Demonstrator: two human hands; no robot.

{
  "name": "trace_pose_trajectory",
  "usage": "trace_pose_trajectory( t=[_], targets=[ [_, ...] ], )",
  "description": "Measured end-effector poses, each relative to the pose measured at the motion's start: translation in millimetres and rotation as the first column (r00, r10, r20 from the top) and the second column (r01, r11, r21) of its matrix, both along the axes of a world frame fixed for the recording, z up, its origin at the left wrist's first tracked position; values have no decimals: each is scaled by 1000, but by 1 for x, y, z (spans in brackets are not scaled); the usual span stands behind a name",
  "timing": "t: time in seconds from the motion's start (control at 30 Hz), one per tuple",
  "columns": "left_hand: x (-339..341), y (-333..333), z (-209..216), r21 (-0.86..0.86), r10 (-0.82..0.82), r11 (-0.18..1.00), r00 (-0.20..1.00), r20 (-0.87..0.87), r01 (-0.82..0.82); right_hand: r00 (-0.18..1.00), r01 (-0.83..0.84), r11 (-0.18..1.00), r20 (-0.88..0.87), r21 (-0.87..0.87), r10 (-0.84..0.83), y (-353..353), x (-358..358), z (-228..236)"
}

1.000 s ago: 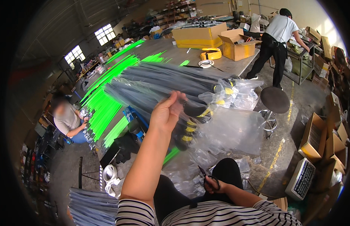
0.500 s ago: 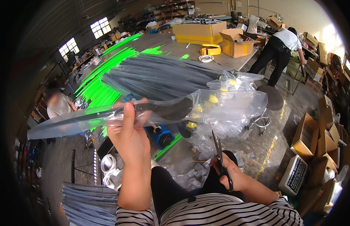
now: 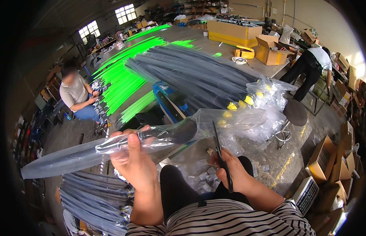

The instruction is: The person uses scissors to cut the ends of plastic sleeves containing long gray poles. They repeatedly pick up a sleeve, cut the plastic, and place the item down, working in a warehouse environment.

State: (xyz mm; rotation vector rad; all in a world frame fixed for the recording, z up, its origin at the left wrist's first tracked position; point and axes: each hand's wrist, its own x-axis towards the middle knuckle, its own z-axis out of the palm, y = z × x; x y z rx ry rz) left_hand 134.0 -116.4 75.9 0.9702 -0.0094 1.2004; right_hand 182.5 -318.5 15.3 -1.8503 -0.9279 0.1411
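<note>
Currently, left hand is clamped around a clear bag with a dark length inside, thumb on the near face. Bag is held in the air across the front, above the knees, tapered end out left, loose clear end to the right. Right hand grips black scissors, blades pointing up over the bag's clear part; can't tell if they touch it. Table beyond carries a pile of grey lengths, yellow bits near their right ends, green strips at left. Second grey stack sits low left. Stool at right. One person sits by the strips; another bends down far right.
</note>
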Motion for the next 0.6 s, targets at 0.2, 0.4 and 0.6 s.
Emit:
trace_pose_trajectory(
  t=[0.2, 0.4, 0.6],
  targets=[
    [-8, 6, -4, 76, -7, 997, 1000, -9, 7, 1000, 3, 1000, 28, -1, -3, 4, -1, -2],
    [-8, 5, -7, 75, 6, 997, 1000, -2, -6, 999, 23, 999, 22, 29, -23, 5, -1, -4],
    [-10, 5, -8, 30, 31, 999, 999, -17, -31, 996, 55, 994, 65, 97, -61, 5, -2, -11]
  ],
)
